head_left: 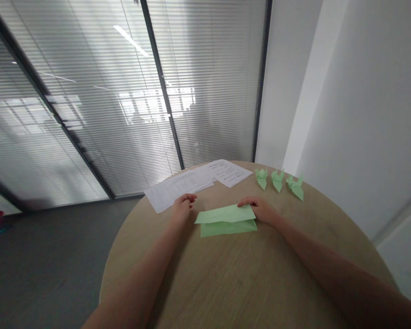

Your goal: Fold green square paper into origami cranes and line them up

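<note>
A sheet of light green paper (228, 214), folded over lengthwise with its upper flap raised a little off the lower layer, lies on the round wooden table in front of me. My right hand (258, 210) grips its upper right corner, thumb and fingers around the edge. Just beyond the paper's left end, my left hand (184, 204) hovers apart from it, fingers loosely curled with small gaps between them and nothing visible in them.
Three folded green paper figures (277, 181) stand in a row at the table's far right. Printed white sheets (178, 185) overlap at the far left edge. Behind the table (226, 283) are glass panels with blinds (212, 91); a white wall (370, 114) rises on the right.
</note>
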A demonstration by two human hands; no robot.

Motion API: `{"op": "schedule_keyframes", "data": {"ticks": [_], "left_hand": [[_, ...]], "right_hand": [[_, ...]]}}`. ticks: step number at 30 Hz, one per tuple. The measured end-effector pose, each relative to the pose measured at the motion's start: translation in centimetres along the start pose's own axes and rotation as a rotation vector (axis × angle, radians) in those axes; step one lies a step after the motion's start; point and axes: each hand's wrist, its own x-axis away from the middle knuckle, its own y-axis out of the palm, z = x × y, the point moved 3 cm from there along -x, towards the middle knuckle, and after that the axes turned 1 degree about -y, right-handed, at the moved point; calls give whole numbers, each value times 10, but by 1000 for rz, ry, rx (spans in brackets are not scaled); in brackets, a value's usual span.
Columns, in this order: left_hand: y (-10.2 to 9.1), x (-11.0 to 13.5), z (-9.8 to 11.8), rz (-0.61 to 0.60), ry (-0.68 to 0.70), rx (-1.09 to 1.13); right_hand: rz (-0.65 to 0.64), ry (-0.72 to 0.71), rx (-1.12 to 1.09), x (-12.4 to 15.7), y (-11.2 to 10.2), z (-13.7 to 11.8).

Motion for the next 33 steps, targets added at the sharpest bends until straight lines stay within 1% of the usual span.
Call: {"op": "schedule_keyframes", "data": {"ticks": [2, 3, 6, 8, 11, 14, 16, 18, 20, 23, 25, 27, 30, 33], "left_hand": [[4, 6, 14, -18, 97, -121], [10, 11, 21, -67, 156, -177], [35, 32, 37, -301, 325, -325], [50, 44, 39, -417, 391, -411], [63, 54, 37, -505, 440, -518], [68, 55, 33, -529, 457, -599], [70, 56, 29, -531, 453, -643], [72, 56, 25, -536, 441, -682], [73, 57, 21, -543, 420, -715], [72, 56, 17, -540, 374, -758], [67, 53, 15, -529, 335, -784], [61, 50, 14, -513, 295, -806], [52, 46, 12, -483, 245, -826], [46, 44, 11, -437, 216, -830]], "right_hand": [[-22, -44, 62, 0, -1, -3], [-32, -61, 89, 0, -2, -5], [-57, -90, 150, 1, -4, -5], [-59, -92, 177, 1, -8, -3], [4, -73, 219, -3, -16, -3], [103, -52, 285, -6, -17, -10], [113, -56, 347, -3, -5, -17], [43, -77, 423, 4, 14, -22], [-55, -88, 503, 11, 35, -23], [-156, -64, 615, 20, 54, -20], [-186, -37, 679, 23, 56, -16], [-191, -8, 733, 24, 53, -13], [-164, 37, 795, 24, 45, -7], [-109, 83, 832, 22, 35, -2]]}}
